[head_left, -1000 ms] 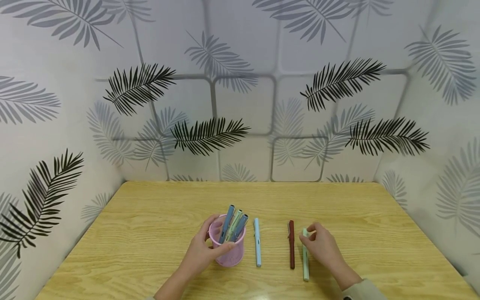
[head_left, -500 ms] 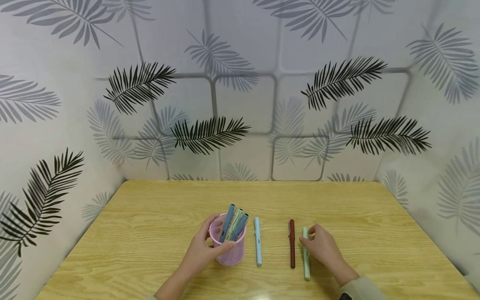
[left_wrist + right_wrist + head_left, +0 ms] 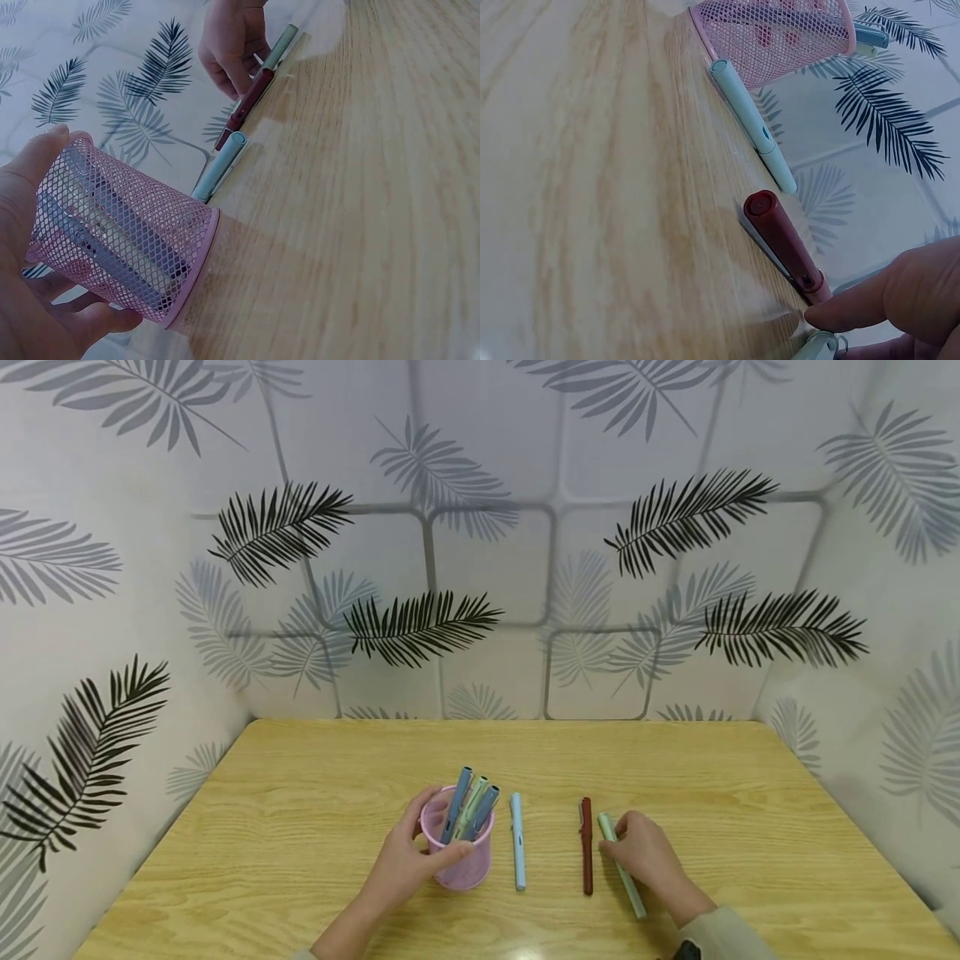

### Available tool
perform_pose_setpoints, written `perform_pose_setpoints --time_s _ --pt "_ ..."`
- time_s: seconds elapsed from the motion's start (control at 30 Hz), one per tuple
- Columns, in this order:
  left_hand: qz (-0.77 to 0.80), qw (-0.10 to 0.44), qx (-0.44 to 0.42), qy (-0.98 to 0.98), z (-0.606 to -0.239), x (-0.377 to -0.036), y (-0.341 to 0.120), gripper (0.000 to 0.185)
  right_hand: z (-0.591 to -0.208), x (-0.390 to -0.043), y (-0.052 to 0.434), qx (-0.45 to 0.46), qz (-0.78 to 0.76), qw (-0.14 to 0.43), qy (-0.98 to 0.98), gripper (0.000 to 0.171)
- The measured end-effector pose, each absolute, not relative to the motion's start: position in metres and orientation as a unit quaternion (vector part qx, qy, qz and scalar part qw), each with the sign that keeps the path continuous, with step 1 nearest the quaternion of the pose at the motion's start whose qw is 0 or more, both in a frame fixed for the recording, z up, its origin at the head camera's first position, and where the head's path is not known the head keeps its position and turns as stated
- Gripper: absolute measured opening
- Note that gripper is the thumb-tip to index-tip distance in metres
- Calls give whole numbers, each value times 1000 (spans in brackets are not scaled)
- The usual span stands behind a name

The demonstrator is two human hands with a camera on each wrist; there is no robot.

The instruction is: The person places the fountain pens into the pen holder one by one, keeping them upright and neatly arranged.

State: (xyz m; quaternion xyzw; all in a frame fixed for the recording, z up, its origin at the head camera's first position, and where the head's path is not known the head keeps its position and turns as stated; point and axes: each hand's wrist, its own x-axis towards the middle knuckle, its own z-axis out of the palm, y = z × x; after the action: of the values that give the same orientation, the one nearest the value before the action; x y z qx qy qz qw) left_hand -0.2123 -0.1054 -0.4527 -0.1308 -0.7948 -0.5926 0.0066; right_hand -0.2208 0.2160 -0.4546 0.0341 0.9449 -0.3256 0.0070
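Note:
My left hand grips a pink mesh pen cup standing on the table, thumb across its near side. Inside the cup lean two grey-blue pens and a pale green one between them. With thumb and fingers, my right hand pinches the upper part of another pale green pen, which lies slanted, its lower end toward the right. Just left of it a dark red pen rests on the table. A light blue pen lies between the red pen and the cup.
The wood-grain table carries all these things. A pale wall covering with leaf prints rises behind the table and along both sides.
The pale green pen at my right hand has turned from nearly straight to slanted, its near end swinging right and its far end left. My left hand and the cup stay in place.

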Motion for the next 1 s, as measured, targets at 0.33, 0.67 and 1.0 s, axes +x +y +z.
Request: perform_pose_setpoints --time_s 0.33,0.67,1.0 --pt "-593 4 -132 -794 -454 -213 -104 76 -451 -220 220 29 -315 11 948 22" --pt "-598 -13 -120 -792 -430 -201 -101 76 -445 -216 220 27 -355 -3 934 28" --pt "-596 -16 -116 -795 -420 -196 -99 75 -435 -214 220 22 -386 -31 922 29"
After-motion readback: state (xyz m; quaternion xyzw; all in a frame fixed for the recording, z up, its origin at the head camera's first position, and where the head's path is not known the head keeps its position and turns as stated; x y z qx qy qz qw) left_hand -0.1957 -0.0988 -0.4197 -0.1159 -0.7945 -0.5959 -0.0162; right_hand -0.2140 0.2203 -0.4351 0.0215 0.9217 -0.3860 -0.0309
